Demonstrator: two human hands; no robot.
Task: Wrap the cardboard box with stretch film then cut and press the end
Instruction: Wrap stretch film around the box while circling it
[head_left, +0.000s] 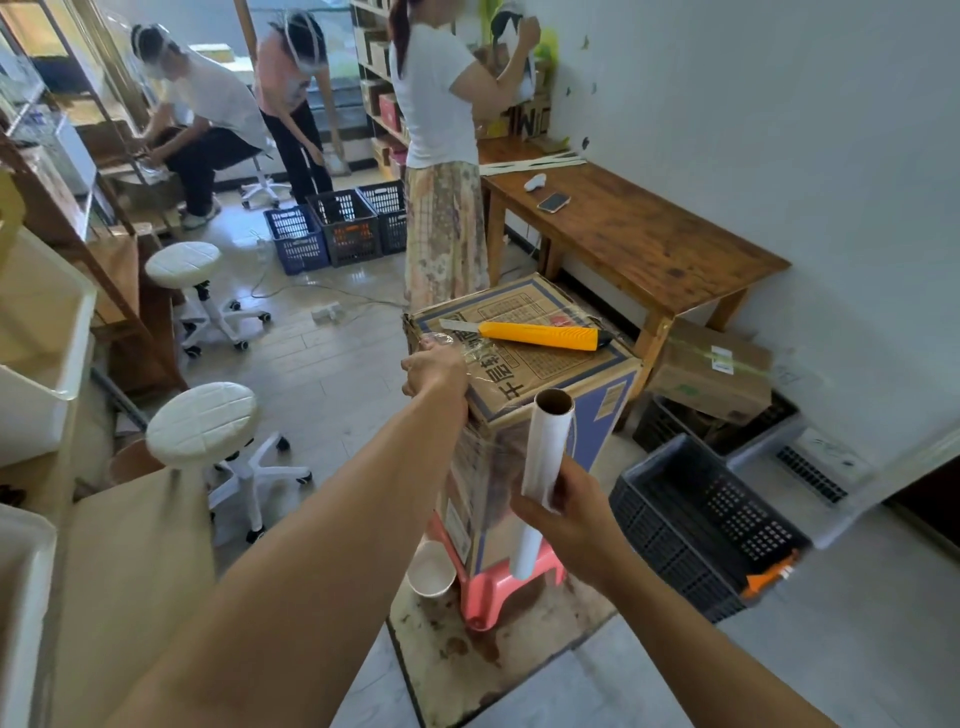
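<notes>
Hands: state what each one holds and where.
Right hand grips the film roll around its middle. Left hand pinches the film's loose end at the box's top corner.

head view, looking down, close over hands (519, 441)

Left arm: bare, extended far, forearm running diagonally up from near left. Left hand (434, 370): closed in loose fist, knuckles up. Right arm: bare, entering from near right. Right hand (569, 512): fingers curled in grip, thumb upward, nearer than left.
</notes>
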